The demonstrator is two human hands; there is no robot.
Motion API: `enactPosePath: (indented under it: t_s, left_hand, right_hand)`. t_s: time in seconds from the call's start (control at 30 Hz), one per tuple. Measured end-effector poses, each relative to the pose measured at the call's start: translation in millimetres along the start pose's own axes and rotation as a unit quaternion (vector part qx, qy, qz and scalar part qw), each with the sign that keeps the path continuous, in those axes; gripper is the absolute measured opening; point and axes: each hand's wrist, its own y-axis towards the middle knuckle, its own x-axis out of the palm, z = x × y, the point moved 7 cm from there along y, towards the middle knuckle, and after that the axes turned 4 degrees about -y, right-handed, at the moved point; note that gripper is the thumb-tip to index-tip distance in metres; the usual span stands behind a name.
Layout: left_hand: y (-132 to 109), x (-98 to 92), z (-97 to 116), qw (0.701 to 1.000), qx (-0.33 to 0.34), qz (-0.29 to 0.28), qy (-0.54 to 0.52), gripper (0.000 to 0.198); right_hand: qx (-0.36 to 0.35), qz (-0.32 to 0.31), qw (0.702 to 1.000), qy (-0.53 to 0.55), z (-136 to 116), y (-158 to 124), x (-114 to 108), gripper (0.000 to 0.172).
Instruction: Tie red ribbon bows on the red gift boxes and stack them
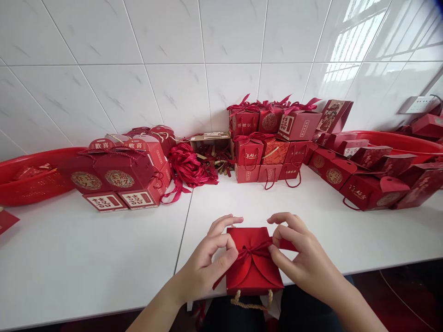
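Observation:
A red gift box (pixel 245 282) with petal-shaped top flaps sits in front of me at the table's front edge. Its twisted tan cord handle (pixel 249 304) hangs over that edge. Across the middle of the lid runs a dark red ribbon (pixel 255 249), crossed or knotted at the centre. My left hand (pixel 212 260) pinches one side of the ribbon between thumb and index finger. On the other side, my right hand (pixel 294 246) pinches the ribbon too, and a tail of it sticks out past the fingers.
Stacked red boxes with ribbons (pixel 265 138) stand by the wall. More boxes stand at left (pixel 121 180) and right (pixel 360 175). A heap of red ribbon (pixel 188 163) lies beside an open carton (pixel 212 144). Red plastic baskets stand at far left (pixel 41 184) and right (pixel 391 140).

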Motion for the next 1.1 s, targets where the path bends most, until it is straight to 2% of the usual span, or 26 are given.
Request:
enactPosePath:
  t_s: [0.13, 0.33, 0.43, 0.53, 0.67, 0.73, 0.83, 0.9, 1.0, 1.07, 1.1]
  left_hand:
    - [2, -9.2, 4, 0.990, 0.044, 0.034, 0.130, 0.023]
    - [-1, -19.0, 13, 0.935, 0.102, 0.078, 0.331, 0.024]
    - [-5, -20.0, 17, 0.905, 0.138, 0.117, 0.386, 0.023]
    - [-8, -19.2, 19, 0.891, 0.154, 0.149, 0.399, 0.022]
    - [-11, -13.7, 14, 0.894, 0.141, 0.138, 0.402, 0.014]
    - [-14, -8.9, 8, 0.909, 0.127, 0.111, 0.382, 0.006]
    - [-23, 1.0, -5, 0.939, 0.105, 0.081, 0.319, 0.014]
    - [-30, 7.6, -15, 0.952, 0.100, 0.098, 0.271, 0.019]
    - [-37, 15.4, -29, 0.957, 0.099, 0.178, 0.205, 0.022]
    - [-39, 21.1, -36, 0.954, 0.091, 0.228, 0.175, 0.023]
    - [-38, 24.0, -38, 0.951, 0.086, 0.244, 0.167, 0.023]
  right_hand:
    - [-0.077, 0.036, 0.992, -0.097, -8, 0, -9, 0.015]
    - [-0.109, 0.031, 0.981, -0.160, -11, -1, -18, 0.018]
    - [-0.121, 0.030, 0.978, -0.165, -11, -3, -19, 0.018]
    - [-0.128, 0.038, 0.976, -0.174, -10, -4, -18, 0.017]
    - [-0.123, 0.058, 0.972, -0.189, -2, -4, -21, 0.015]
    - [-0.110, 0.056, 0.976, -0.181, 8, -4, -24, 0.013]
    - [-0.046, 0.060, 0.993, -0.094, 32, -11, -27, 0.006]
    - [0.020, 0.115, 0.993, 0.018, 49, -23, -28, 0.021]
    - [0.078, 0.207, 0.964, 0.150, 61, -51, -11, 0.059]
    - [0.099, 0.187, 0.966, 0.151, 59, -64, 15, 0.090]
    - [0.117, 0.174, 0.968, 0.140, 58, -69, 28, 0.098]
